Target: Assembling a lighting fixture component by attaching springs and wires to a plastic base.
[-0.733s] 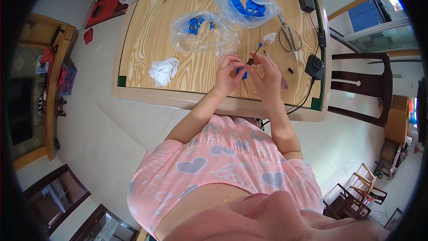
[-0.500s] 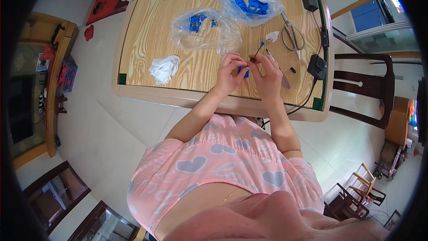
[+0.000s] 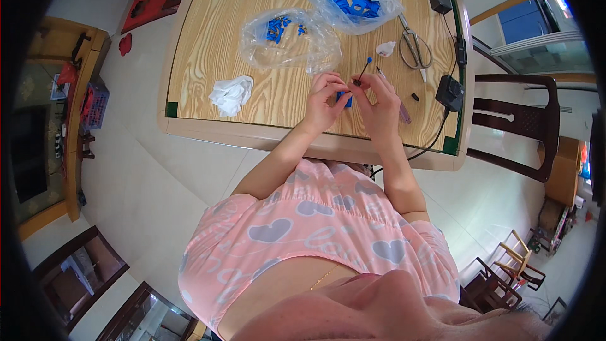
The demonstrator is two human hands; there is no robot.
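Over the near part of the table, my two hands are close together with bent fingers. Thumb and fingers of my right hand (image 3: 379,104) pinch a thin black stem with a blue tip (image 3: 364,70), which sticks up and away from me. My left hand (image 3: 324,104) is also pinched, its fingertips right beside the stem's dark lower end; whatever lies between them is too small to make out. Between the hands a blue piece (image 3: 344,99) shows, partly hidden by the fingers. A slim pen-like tool (image 3: 404,111) lies partly behind my right hand.
Beyond my hands, clear plastic bags (image 3: 265,57) hold blue parts. Scissors (image 3: 413,47), a small white scrap (image 3: 386,48) and a small black piece (image 3: 415,96) lie rightward. A black adapter (image 3: 449,93) with cable sits near the right edge. Left is a crumpled white tissue (image 3: 231,96).
The stem has tilted slightly, its blue tip shifting a little left and toward the far side. Both hands stay nearly in place with the same pinched fingers.
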